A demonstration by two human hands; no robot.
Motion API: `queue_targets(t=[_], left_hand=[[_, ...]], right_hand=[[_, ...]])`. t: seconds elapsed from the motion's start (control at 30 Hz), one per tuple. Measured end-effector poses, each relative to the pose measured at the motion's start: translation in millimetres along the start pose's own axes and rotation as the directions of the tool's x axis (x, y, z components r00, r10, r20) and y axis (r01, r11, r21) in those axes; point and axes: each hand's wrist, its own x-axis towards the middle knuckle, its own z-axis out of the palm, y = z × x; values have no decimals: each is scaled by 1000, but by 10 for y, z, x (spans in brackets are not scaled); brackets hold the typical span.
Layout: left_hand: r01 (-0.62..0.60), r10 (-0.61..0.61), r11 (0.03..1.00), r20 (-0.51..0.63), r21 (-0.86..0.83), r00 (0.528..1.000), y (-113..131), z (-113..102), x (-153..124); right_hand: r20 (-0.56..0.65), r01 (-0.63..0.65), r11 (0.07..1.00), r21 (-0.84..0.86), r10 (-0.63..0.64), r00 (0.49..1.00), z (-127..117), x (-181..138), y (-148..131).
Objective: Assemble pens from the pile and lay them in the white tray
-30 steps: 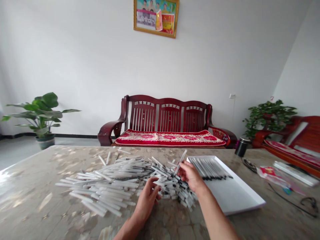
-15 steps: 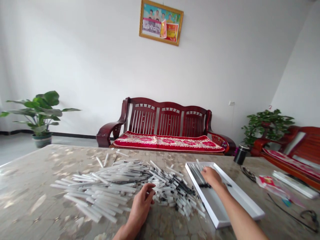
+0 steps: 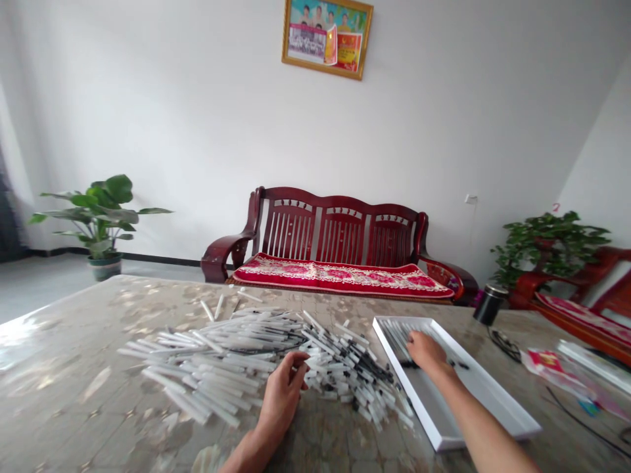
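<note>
A heap of clear pen barrels (image 3: 217, 368) and pens with black tips (image 3: 355, 378) lies across the marble table (image 3: 73, 374). My left hand (image 3: 282, 394) rests at the near edge of the heap, fingers curled around a clear pen piece. My right hand (image 3: 424, 348) lies inside the white tray (image 3: 497, 407), on the row of pens (image 3: 394, 332) laid there. Its fingers are bent down over those pens and mostly hidden.
A black cylindrical cup (image 3: 488, 305) stands beyond the tray. A red packet (image 3: 549, 364), cables (image 3: 507, 345) and white flat items lie at the right. A red wooden sofa (image 3: 340, 256) and potted plants (image 3: 101, 220) stand behind the table.
My right hand carried a pen from the heap over to the white tray and now rests on the row there. My left hand stayed at the heap's near edge. The camera shifted slightly.
</note>
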Motion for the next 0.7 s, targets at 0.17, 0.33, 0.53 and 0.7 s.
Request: queue_targets(t=[0.17,0.33,0.53,0.7], left_hand=[[-5,3,998,-44,-65,999,-2,7,10],[11,-15,996,-45,-88,999,15,21,7],[-15,14,999,-30,-38,999,-46,22,26],[-27,27,1000,-40,-1,999,-71,23,52]], right_hand=[[-56,151,986,74,-147,988,-104,-227,-337],[-87,411,884,223,-402,911,24,-663,-876],[-42,426,884,193,-427,904,184,-839,-1328],[-46,439,890,125,-437,898,292,-821,-1539]])
